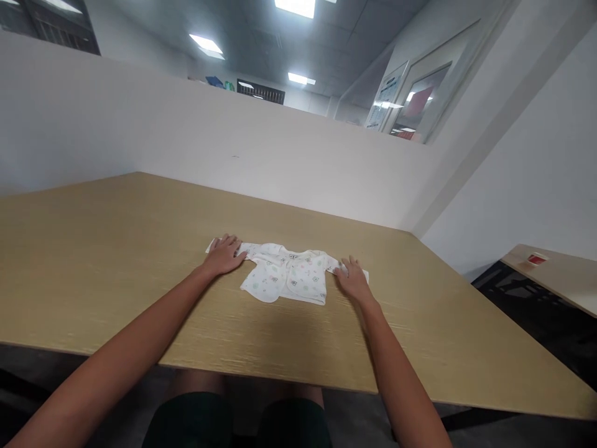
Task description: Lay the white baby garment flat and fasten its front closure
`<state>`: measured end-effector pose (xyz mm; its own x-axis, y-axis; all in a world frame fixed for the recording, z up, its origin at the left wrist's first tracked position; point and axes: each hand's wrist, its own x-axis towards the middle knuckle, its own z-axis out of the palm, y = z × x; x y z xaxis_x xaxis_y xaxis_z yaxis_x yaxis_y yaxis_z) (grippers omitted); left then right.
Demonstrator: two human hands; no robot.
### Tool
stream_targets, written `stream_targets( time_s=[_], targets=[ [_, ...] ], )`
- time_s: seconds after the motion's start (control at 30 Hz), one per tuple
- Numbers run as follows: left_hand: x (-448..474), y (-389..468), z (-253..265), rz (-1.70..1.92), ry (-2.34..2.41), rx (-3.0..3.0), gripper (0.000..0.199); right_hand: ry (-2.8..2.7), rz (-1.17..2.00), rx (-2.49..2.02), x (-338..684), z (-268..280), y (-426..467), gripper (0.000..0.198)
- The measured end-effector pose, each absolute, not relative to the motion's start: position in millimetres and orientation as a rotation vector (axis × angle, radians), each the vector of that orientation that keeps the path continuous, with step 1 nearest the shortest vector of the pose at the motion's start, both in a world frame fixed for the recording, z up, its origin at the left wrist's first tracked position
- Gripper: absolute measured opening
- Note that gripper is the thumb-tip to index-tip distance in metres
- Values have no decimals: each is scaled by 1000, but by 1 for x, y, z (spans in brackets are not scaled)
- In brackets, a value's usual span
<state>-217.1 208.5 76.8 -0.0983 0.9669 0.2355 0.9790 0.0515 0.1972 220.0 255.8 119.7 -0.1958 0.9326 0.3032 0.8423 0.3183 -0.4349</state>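
A small white baby shirt [298, 277] with a scattered print lies spread out on the wooden table [140, 261], its sleeves stretched to both sides. Flat on the left sleeve rests my left hand [224, 254], fingers extended and covering part of the cloth. My right hand [352, 277] lies over the other sleeve with its fingers spread, and the cuff shows past it. The front of the shirt is parted toward the bottom, and one lower front flap angles out to the left.
Behind the table rises a white partition wall [261, 162]. To the right stands a second, lower table [564, 274] with a small red and white item [537, 258] on it. The near table edge runs just above my knees.
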Motion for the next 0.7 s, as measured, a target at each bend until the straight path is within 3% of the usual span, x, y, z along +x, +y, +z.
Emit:
stream_targets(
  time_s=[0.1, 0.17, 0.23, 0.37, 0.6, 0.7],
  targets=[
    [-211, 212, 77, -565, -2195, -2169, 56, -2089, 533, -1195, 188, 144, 223, 35],
    [-209, 213, 77, -556, -2187, -2199, 56, -2299, 925, -995, 166, 153, 199, 38],
    [-207, 212, 76, -521, -2197, -2189, 57, -2440, 1121, -939, 149, 155, 181, 41],
    [-207, 210, 78, -458, -2230, -2170, 60, -2575, 1178, -961, 138, 153, 168, 45],
    [-208, 212, 77, -441, -2283, -2192, 61, -2659, 1610, -1062, 153, 171, 168, 41],
    [-208, 212, 78, -484, -2295, -2185, 59, -2660, 1657, -1054, 158, 177, 167, 41]
  ],
)
